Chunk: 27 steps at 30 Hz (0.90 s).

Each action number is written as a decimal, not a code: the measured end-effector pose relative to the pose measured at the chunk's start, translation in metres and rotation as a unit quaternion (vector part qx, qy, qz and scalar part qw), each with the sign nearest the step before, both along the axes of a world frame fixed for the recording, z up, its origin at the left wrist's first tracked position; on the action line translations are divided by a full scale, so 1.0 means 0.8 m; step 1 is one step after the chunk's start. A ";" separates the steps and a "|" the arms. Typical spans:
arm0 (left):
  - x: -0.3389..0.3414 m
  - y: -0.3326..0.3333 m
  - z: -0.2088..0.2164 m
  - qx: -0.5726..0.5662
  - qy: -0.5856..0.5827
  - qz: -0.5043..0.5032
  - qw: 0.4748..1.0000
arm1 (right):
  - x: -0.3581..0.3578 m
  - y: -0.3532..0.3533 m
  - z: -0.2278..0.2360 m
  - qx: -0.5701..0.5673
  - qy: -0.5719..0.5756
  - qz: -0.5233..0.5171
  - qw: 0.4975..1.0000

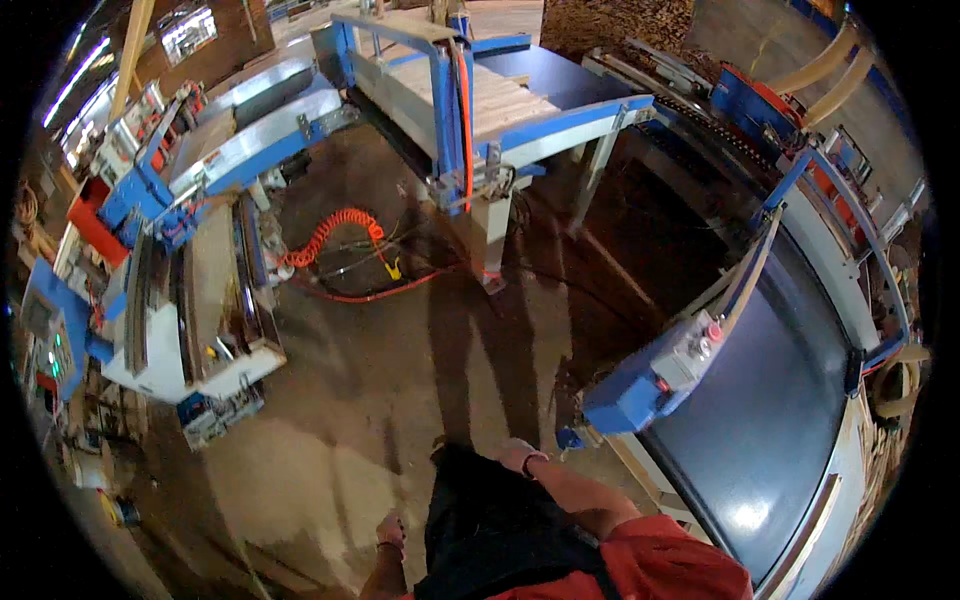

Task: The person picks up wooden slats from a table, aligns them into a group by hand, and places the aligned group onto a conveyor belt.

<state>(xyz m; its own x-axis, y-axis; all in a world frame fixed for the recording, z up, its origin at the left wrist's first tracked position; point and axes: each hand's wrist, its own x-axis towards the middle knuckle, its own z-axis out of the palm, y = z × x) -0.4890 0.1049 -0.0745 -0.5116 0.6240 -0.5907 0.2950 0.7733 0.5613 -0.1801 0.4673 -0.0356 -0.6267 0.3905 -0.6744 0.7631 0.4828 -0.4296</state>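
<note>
The step in hand looks like standing or walking between machines: both arms hang low, and no held object can be made out. The right hand (pixel 518 456), with a dark band at its wrist, seems loosely curled; the left hand (pixel 391 532) hangs lower, beside the dark clothing (pixel 480 520), and its fingers are too small to tell whether they are spread or pressed together.

Nearest the right hand, on the right, is the blue housing (pixel 622 402) at the near end of a machine, with a grey control box (pixel 688 355) bearing red buttons. Reaching that box would, I judge, call for the right hand to lift and swing right and farther out.

Beyond it the smooth dark surface (pixel 765 390) curves along the right, catching a bright reflection near its near end. In the far middle, pale boards (pixel 512 108) lie on a blue-framed machine. On the left stands another machine with a long wooden bed (pixel 213 265); an orange coiled hose (pixel 335 230) lies on the brown floor (pixel 340 400), which is crossed by long shadows.
</note>
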 end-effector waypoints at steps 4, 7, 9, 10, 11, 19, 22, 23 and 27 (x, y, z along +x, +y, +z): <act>-0.128 0.139 0.014 0.229 -0.014 -0.025 0.973 | -0.101 0.175 0.016 0.233 -0.042 0.301 0.924; -0.172 0.208 0.018 0.088 0.186 -0.240 0.949 | -0.139 0.296 0.103 0.001 0.215 -0.256 0.942; -0.177 0.265 0.028 -0.065 0.321 -0.386 0.862 | -0.136 0.398 0.145 0.071 0.307 -0.382 0.869; -0.177 0.298 0.033 -0.136 0.382 -0.454 0.794 | -0.118 0.455 0.150 0.227 0.274 -0.336 0.872; -0.178 0.318 0.034 -0.157 0.288 -0.433 0.840 | -0.104 0.521 0.168 0.452 0.168 -0.160 0.861; -0.137 0.508 0.073 -0.161 0.116 -0.152 0.968 | -0.092 1.001 0.364 0.042 0.621 -0.518 0.587; -0.135 0.667 0.094 -0.140 0.128 -0.111 0.976 | -0.115 1.204 0.382 0.147 0.579 -0.539 0.594; -0.129 0.706 0.108 -0.143 0.130 -0.090 0.977 | -0.143 1.246 0.399 0.182 0.588 -0.515 0.597; -0.122 0.866 0.145 -0.136 0.122 -0.045 0.982 | -0.171 1.433 0.402 0.141 0.532 -0.518 0.655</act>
<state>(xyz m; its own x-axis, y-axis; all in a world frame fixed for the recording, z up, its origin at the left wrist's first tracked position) -0.5867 0.7978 0.0414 -0.6092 0.5088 -0.6083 0.4690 0.8497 0.2409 -0.3167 1.6139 0.2863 0.0174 0.9928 0.1188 0.0852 0.1169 -0.9895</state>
